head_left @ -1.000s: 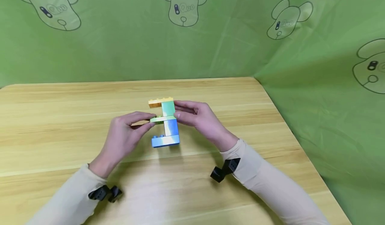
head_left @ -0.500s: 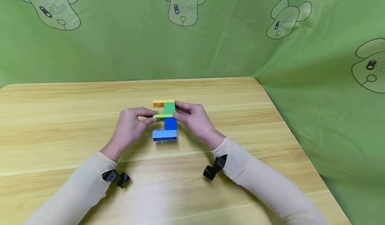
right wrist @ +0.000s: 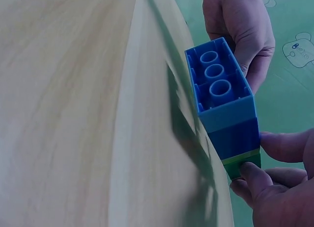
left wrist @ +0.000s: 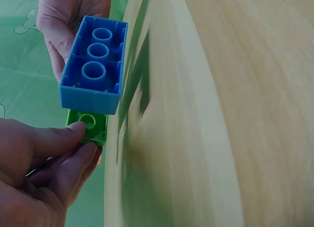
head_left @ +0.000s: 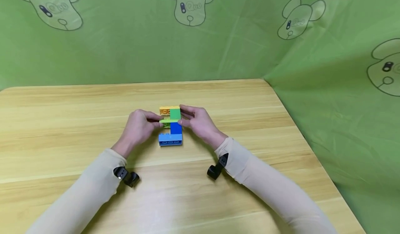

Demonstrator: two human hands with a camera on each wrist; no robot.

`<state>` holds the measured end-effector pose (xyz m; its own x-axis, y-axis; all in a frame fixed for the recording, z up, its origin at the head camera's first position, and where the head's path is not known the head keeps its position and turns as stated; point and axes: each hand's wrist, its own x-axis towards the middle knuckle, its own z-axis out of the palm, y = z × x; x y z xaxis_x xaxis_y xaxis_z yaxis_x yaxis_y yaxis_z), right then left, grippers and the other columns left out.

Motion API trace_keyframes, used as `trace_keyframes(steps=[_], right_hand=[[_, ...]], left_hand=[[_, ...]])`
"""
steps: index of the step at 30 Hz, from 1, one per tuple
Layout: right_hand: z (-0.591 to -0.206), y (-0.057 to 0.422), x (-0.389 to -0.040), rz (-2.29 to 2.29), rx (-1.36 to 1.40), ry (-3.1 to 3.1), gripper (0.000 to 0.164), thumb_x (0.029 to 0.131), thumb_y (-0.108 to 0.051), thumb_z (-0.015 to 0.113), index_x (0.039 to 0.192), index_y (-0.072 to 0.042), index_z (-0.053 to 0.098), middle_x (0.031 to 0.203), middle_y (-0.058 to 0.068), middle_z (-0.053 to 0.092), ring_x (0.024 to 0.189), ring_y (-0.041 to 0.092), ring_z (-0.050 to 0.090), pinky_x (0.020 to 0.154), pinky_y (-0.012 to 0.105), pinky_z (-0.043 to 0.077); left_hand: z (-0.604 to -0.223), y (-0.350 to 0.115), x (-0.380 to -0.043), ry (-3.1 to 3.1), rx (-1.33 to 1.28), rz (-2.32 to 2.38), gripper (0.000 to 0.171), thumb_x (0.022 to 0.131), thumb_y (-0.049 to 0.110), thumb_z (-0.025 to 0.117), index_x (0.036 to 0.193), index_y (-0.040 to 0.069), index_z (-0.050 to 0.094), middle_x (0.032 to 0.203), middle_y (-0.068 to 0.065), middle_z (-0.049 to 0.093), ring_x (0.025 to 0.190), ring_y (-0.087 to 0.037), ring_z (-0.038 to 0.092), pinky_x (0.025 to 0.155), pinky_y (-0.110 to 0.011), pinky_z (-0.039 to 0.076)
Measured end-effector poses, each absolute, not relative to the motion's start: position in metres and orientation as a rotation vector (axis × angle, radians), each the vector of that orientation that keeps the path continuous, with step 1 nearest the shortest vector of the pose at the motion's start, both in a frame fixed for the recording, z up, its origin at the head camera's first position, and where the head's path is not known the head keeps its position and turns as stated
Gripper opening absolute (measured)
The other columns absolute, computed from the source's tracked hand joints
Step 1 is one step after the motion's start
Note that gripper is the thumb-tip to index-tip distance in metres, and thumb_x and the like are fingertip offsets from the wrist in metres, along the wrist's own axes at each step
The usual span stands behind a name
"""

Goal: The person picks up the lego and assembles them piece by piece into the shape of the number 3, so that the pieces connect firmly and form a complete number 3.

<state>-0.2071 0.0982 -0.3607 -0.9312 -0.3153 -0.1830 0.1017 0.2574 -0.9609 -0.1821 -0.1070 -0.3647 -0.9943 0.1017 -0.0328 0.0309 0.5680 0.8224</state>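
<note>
Both hands hold a joined build of toy building bricks up off the table. In the head view, a yellow brick (head_left: 169, 107) tops it, over a green brick (head_left: 175, 114), a thin lime brick (head_left: 170, 120), a dark blue brick (head_left: 176, 128) and a lighter blue brick (head_left: 170, 137) at the near end. My left hand (head_left: 137, 126) pinches the lime brick's left end between thumb and fingers. From the right side, my right hand (head_left: 200, 123) grips the build around the green and lime bricks. The hollow underside of the light blue brick (right wrist: 228, 120) shows in the right wrist view.
A wooden table (head_left: 175, 199) spreads below the hands. Behind it and along its right side hangs a green cloth (head_left: 131, 53) printed with cartoon heads. Each sleeve carries a small black camera, one on the left wrist (head_left: 126, 176) and one on the right wrist (head_left: 217, 167).
The build has tipped and straightened, so the brick undersides now face the head camera. The left hand has moved right and the right hand left, both still holding it.
</note>
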Motion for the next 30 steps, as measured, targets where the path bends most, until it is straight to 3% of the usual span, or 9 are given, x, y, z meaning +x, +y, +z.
trace_keyframes(steps=[30], right_hand=[[-0.377, 0.096, -0.209, -1.676, -0.096, 2.222, 0.057, 0.09, 0.003, 0.068, 0.142, -0.002, 0.048, 0.14, 0.011, 0.053, 0.126, 0.018, 0.052, 0.099, 0.026, 0.045]], left_hand=[[-0.372, -0.103, -0.181, 2.671, 0.05, 1.393, 0.017, 0.085, 0.002, 0.076, 0.101, 0.001, 0.076, 0.105, -0.017, 0.071, 0.107, -0.03, 0.062, 0.092, -0.042, 0.051]])
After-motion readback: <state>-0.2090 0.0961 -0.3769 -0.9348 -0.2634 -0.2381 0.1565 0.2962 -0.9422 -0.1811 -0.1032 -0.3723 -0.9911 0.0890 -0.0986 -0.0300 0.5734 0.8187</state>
